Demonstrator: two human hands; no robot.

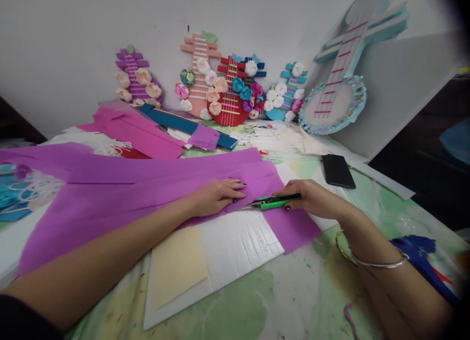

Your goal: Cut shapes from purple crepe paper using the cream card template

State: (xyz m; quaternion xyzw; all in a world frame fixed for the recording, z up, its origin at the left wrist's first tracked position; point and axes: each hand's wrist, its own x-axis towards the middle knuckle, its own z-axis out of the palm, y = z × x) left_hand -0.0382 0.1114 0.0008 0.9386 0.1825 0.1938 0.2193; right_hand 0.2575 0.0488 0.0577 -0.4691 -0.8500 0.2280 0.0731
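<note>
My right hand (306,195) grips a utility knife (279,202) with a green and black handle. Its thin blade points left, low over a large sheet of purple paper (154,178). Just left of the blade tip, my left hand (222,195) lies on the paper with its fingers stretched out. Part of the paper rests on a white board (238,239), and one purple flap (295,227) hangs past the board's right side. A pale yellow paper square (179,266) is on the board's lower left.
Several flower-decorated toy instruments lean on the wall, including a red one (227,109). Behind the purple sheet lie pink paper (139,129) and a dark blue strip (176,118). A black phone-like slab (338,171) lies right, and a blue tool (422,261) is partly behind my right forearm.
</note>
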